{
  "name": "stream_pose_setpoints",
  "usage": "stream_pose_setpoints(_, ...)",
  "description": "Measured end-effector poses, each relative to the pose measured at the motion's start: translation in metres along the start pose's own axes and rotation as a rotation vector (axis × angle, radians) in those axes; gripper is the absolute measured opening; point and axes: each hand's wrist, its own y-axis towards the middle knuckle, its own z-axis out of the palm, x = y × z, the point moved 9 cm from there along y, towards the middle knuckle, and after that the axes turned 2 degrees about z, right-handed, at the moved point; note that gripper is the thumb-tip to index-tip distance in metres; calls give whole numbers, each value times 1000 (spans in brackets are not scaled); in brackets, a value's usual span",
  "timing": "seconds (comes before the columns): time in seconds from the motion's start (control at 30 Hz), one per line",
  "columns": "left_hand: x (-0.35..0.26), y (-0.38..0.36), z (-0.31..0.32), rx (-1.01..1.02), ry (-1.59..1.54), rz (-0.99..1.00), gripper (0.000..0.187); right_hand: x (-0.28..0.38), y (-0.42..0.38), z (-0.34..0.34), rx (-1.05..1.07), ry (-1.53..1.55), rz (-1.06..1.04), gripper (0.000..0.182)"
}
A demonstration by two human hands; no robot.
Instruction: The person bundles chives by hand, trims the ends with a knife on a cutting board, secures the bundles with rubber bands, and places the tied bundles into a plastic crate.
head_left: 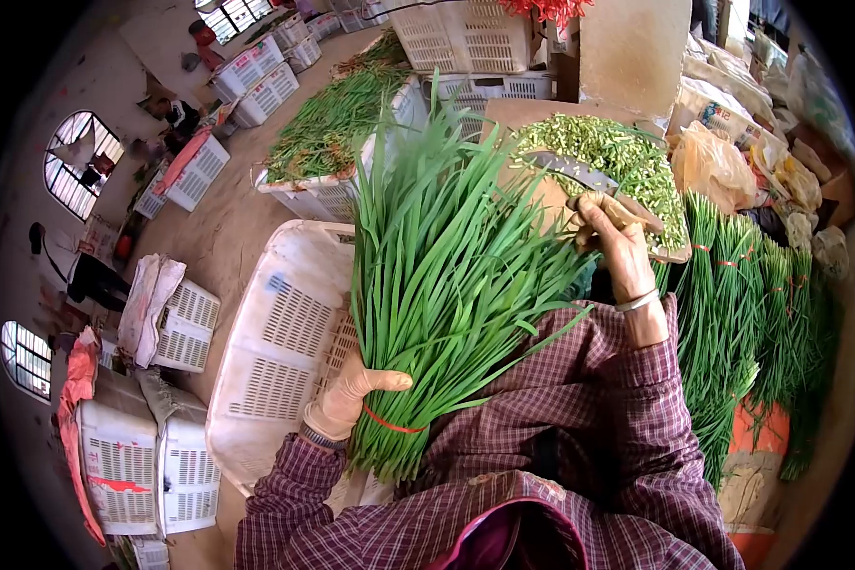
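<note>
My left hand [350,397], in a thin glove, grips a thick bundle of long green chives [446,275] near its cut base, where a red rubber band [389,422] ties it. The leaves fan upward over a white plastic crate [275,342]. My right hand [610,237] holds a knife [572,172] by its handle, the blade resting on a wooden board [532,119] beside a heap of chopped green bits [617,157].
Tied chive bundles [746,304] lie in a row at my right. More white crates [461,33] stand ahead and at the left, one heaped with loose chives [337,119]. Plastic bags [712,161] pile up at the far right.
</note>
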Motion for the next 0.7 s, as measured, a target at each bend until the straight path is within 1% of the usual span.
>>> stream_pose_setpoints(0.07, -3, -5, 3, -3, 11, -38, 81, 39, -7, 0, -71, -288, -74, 34)
stream_pose_setpoints(0.1, -7, -5, 5, 10, 7, -18, 83, 51, -2, -1, -106, -482, -196, 38)
stream_pose_setpoints(0.13, -8, -5, 5, 11, 8, -11, 83, 56, 1, -3, -149, -350, -244, 34)
stream_pose_setpoints(0.2, -9, -5, 5, 28, 60, -2, 82, 82, 5, -1, -168, -489, -312, 30)
stream_pose_setpoints(0.23, -9, -6, 3, 36, 95, -13, 80, 89, 8, 4, -166, -488, -293, 26)
stream_pose_setpoints(0.27, -9, -7, 2, 37, 96, -6, 80, 109, 7, 15, -147, -474, -417, 26)
stream_pose_setpoints(0.33, -4, -6, 0, 45, 123, -16, 80, 124, 18, 32, -54, -510, -428, 29)
stream_pose_setpoints(0.37, -6, -6, 4, 53, 102, 2, 83, 129, 27, 39, 21, -587, -549, 37)
stream_pose_setpoints(0.4, -7, -6, 5, 56, 102, 7, 83, 121, 42, 42, 54, -600, -585, 45)
stream_pose_setpoints(0.47, -8, -6, 7, 66, 113, 0, 89, 119, 55, 59, 132, -645, -525, 49)
stream_pose_setpoints(0.5, -20, -10, 14, 29, 99, 9, 94, 121, 60, 71, 185, -656, -526, 51)
stream_pose_setpoints(0.53, -22, -11, 17, 26, 98, 16, 94, 119, 61, 76, 232, -677, -430, 50)
stream_pose_setpoints(0.6, -27, -13, 21, 33, 151, 60, 73, 108, 68, 92, 313, -609, -299, 45)
stream_pose_setpoints(0.67, -26, -12, 22, 47, 163, 44, 72, 102, 67, 88, 202, -576, -236, 33)
stream_pose_setpoints(0.7, -23, -12, 23, 55, 167, 23, 72, 99, 71, 84, 184, -509, -288, 30)
